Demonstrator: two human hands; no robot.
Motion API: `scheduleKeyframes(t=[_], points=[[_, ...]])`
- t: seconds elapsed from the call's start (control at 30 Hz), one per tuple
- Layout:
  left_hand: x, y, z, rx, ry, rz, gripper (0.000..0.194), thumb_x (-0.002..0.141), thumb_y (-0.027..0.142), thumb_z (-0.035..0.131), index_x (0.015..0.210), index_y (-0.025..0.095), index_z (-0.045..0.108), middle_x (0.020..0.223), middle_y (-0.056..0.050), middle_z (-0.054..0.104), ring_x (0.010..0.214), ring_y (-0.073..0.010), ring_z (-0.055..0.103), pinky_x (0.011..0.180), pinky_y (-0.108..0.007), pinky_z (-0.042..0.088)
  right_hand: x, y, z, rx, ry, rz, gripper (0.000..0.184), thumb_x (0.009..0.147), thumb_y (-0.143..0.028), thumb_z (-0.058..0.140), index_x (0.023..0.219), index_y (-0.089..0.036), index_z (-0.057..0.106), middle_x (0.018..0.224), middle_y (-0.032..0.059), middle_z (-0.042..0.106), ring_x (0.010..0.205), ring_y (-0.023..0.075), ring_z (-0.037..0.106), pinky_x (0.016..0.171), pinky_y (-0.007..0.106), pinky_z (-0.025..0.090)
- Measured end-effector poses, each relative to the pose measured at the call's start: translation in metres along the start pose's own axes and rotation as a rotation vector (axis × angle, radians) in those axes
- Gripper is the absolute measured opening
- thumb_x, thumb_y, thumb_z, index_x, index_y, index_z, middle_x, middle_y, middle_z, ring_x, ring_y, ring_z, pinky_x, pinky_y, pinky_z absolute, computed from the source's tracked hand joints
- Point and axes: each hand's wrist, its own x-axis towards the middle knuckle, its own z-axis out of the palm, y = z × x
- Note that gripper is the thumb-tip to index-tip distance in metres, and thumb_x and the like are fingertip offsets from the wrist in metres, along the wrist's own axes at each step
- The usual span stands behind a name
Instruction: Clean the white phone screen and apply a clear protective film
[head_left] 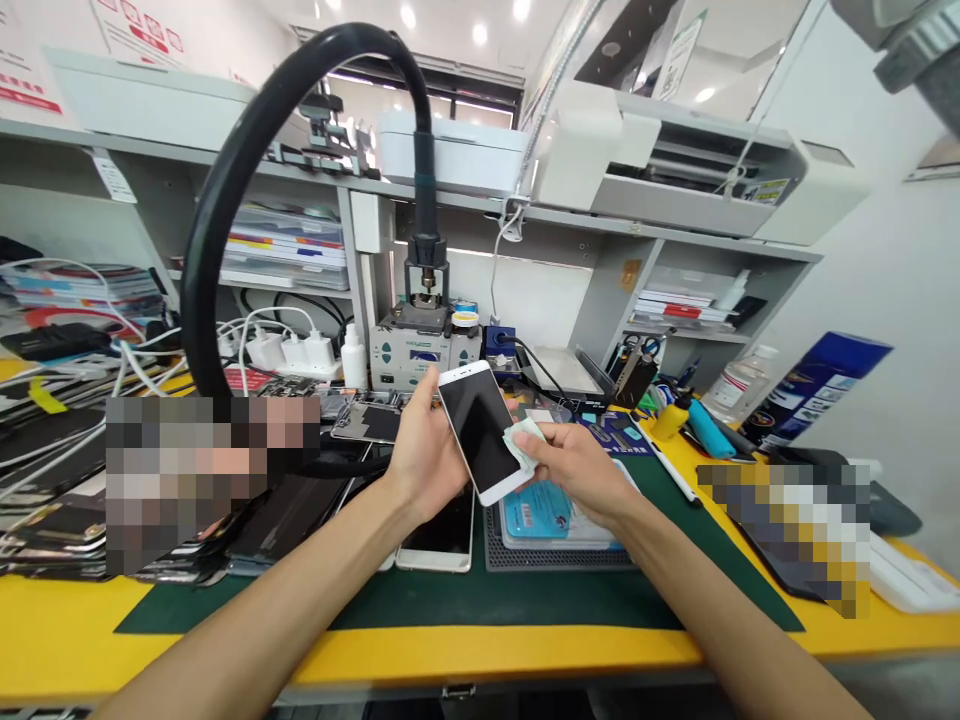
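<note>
My left hand (427, 450) is wrapped round the left edge of a white smartphone (480, 425) with a dark screen, held tilted above the bench. Between the fingers and thumb of my right hand (574, 465) is a small pale cloth (526, 440), pressed against the phone's lower right side. Beneath the raised phone, another white-framed phone (435, 540) lies on the green mat (562, 600). A clear plastic box with a blue label (540, 510) rests on a dark mesh tray (517, 555) under my right hand.
Stacks of phone screens (285, 520) crowd the left side. A thick black hose (202, 230) arches above a soldering station (412, 355). On the right stand a yellow bottle (671, 418), a clear bottle (742, 385) and a blue can (821, 385). A white pen (679, 475) lies nearby.
</note>
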Motion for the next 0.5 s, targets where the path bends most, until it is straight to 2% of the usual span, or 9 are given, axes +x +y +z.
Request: scheduleKeyframes(t=[0.13,0.2,0.3,0.4,0.5], points=[[0.004,-0.002,-0.003,0.089,-0.059,0.057,0.049,0.096,0.049,0.037,0.101,0.014,0.070,0.100,-0.013,0.073,0.095,-0.0281,0.068,0.084,-0.043,0.056,0.005,-0.005,-0.018,0.174,0.085,0.045,0.034,0.073,-0.044,0.080,0.081,-0.012,0.072,0.078,0.0054,0.069,0.073,0.0173,0.063,0.069,0.031,0.054],[0.005,-0.003,-0.003,0.173,-0.046,0.107,0.037,0.096,0.041,0.043,0.101,0.016,0.070,0.099,-0.010,0.072,0.094,-0.0255,0.067,0.085,-0.042,0.056,0.008,-0.009,-0.029,0.207,0.159,0.053,0.032,0.075,-0.042,0.080,0.082,-0.011,0.073,0.078,0.0067,0.071,0.073,0.0175,0.064,0.067,0.029,0.055],[0.007,-0.007,-0.003,0.321,-0.015,0.088,0.026,0.093,0.035,0.052,0.101,0.016,0.069,0.092,-0.009,0.070,0.089,-0.0256,0.068,0.080,-0.042,0.057,0.009,-0.015,-0.047,0.183,0.232,0.118,0.027,0.075,-0.036,0.080,0.078,-0.011,0.072,0.074,0.0080,0.071,0.069,0.0172,0.063,0.060,0.027,0.053],[0.010,-0.010,-0.007,0.503,0.054,0.086,0.030,0.089,0.038,0.058,0.102,0.014,0.070,0.090,-0.010,0.068,0.079,-0.0236,0.067,0.071,-0.038,0.057,0.005,-0.023,-0.066,0.116,0.209,0.181,0.029,0.069,-0.036,0.084,0.075,-0.009,0.072,0.073,0.0087,0.070,0.064,0.0164,0.062,0.055,0.026,0.050],[0.016,-0.010,-0.016,0.720,0.159,0.270,0.038,0.085,0.046,0.061,0.100,0.012,0.070,0.091,-0.010,0.068,0.075,-0.0197,0.064,0.066,-0.033,0.055,-0.004,-0.030,-0.088,-0.044,0.127,0.188,0.035,0.065,-0.041,0.086,0.067,-0.009,0.071,0.063,0.0050,0.065,0.055,0.0119,0.054,0.048,0.022,0.041]])
